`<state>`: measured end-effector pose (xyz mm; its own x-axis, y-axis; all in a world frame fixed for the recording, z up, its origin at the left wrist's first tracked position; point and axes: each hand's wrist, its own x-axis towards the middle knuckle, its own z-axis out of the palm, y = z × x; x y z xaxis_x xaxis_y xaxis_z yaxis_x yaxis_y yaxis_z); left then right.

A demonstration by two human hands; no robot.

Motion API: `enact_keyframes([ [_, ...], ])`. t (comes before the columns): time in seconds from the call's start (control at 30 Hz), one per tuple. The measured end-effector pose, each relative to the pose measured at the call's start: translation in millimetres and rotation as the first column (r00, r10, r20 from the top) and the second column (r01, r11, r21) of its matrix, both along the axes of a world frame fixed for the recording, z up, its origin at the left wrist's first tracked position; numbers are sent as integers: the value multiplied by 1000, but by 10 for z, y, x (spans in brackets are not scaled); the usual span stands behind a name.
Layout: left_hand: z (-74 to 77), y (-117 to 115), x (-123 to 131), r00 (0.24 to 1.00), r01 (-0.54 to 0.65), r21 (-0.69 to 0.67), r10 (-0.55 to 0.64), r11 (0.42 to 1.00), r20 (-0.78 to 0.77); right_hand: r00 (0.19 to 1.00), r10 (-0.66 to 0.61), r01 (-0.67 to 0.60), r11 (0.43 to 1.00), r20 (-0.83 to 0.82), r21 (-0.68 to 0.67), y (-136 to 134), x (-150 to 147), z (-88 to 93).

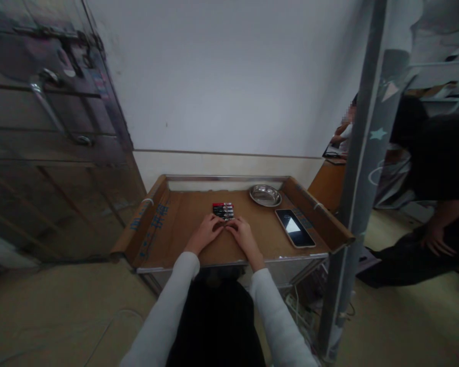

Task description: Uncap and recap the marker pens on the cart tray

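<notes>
Several small cylinders that look like batteries (222,210) lie side by side in a row on the cardboard-covered tabletop (189,214). The farthest is red; the others are mostly black with silvery ends. At the near edge of this row, my left hand (207,232) and my right hand (240,233) come together, fingers bent and fingertips almost meeting. Both hands look closed in a pinch. Whatever lies between the fingertips is too small and covered to make out.
A shiny round metal dish (265,195) sits at the back right. Nearer stands a phone (295,228), lying flat. Raised cardboard sides (321,214) border the table. A grey post (361,168) rises on the right, with a person (439,158) beyond it.
</notes>
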<state>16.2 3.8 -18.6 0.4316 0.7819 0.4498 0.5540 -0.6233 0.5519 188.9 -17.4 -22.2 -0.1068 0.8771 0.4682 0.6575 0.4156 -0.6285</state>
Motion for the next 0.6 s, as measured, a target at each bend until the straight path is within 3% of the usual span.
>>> enact_keyframes([
  [0.23,15,19,28,995,-93,44,95,995,-39,1000,-16,16,1000,-12,21,29,10,-31],
  [0.43,90,-21,35,986,-161,94,164,982,-22,983,-177,173,983,57,66,45,18,-15],
  [0.53,100,-12,11,922,-380,136,386,915,-15,940,-331,321,940,81,115,20,43,-21],
  [0.6,75,-7,-16,806,-586,138,592,798,1,905,-408,396,911,118,113,-12,70,-49],
])
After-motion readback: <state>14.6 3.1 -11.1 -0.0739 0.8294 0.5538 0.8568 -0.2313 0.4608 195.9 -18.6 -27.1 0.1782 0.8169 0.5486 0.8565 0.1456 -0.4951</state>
